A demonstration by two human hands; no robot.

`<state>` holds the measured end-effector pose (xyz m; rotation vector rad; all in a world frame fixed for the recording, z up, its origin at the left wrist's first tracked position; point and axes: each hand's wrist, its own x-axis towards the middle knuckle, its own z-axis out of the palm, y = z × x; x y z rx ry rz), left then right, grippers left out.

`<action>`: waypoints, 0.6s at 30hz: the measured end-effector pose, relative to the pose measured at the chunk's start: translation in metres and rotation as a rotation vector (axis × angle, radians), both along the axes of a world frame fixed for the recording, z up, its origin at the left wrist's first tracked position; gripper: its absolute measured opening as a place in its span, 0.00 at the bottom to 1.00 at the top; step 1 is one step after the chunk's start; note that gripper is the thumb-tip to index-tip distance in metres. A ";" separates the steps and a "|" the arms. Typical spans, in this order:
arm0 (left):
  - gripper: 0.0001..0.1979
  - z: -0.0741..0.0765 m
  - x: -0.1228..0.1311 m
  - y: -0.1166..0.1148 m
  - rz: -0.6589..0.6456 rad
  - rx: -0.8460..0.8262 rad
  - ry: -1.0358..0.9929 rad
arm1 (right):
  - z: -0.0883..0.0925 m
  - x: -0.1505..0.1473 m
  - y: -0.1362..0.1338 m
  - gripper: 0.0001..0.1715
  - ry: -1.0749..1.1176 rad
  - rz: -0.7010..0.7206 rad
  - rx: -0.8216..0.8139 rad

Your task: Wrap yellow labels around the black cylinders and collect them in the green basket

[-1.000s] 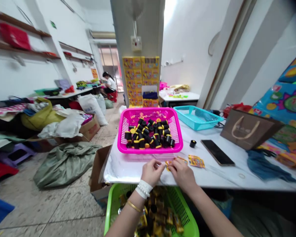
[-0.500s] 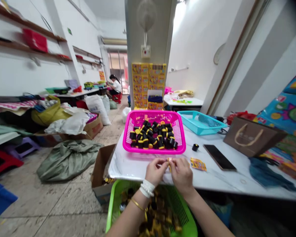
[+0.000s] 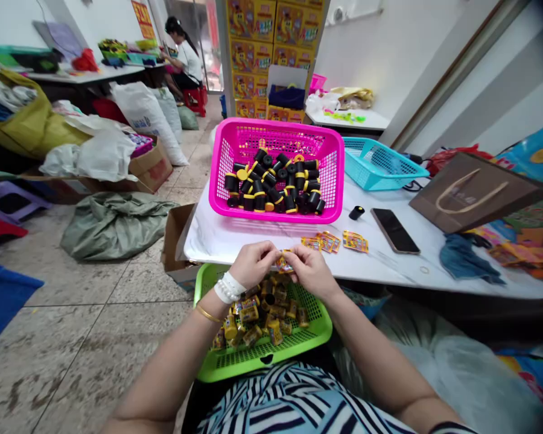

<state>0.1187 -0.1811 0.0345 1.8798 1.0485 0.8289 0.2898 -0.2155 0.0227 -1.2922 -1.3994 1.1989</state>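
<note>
My left hand (image 3: 254, 264) and my right hand (image 3: 313, 272) meet above the table's near edge, fingertips closed on a small yellow printed label (image 3: 284, 263) between them. Below them, a green basket (image 3: 262, 360) holds many small canisters wrapped in yellow print (image 3: 250, 310). Beyond the hands, a pink basket (image 3: 276, 218) on the table contains black canisters with yellow rims (image 3: 259, 202). Just right of my right hand lie small piles of similar printed labels (image 3: 328, 242) and another pile (image 3: 355, 241). One loose black canister (image 3: 356, 212) rests on its side nearby.
On the white table (image 3: 235, 238) are a phone (image 3: 395, 231), a blue basket (image 3: 380, 181), a brown paper bag (image 3: 479, 193) and a dark blue cloth (image 3: 468, 259). Stacked yellow boxes (image 3: 253, 57) stand behind. A cardboard box (image 3: 178, 235) is at left; a person (image 3: 187, 63) sits far off.
The view has tilted downward, showing more of the green basket and my lap. Both hands have come closer to me, and the label between them shows more clearly. Label piles beside them are now uncovered.
</note>
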 end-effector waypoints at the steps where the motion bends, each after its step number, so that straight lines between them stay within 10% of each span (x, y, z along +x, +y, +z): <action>1: 0.15 -0.001 0.000 -0.002 0.026 0.014 0.006 | -0.002 -0.003 -0.003 0.21 0.022 -0.043 -0.007; 18: 0.13 -0.010 0.006 -0.077 0.496 -0.016 -0.356 | -0.024 -0.021 -0.023 0.26 -0.105 -0.241 0.146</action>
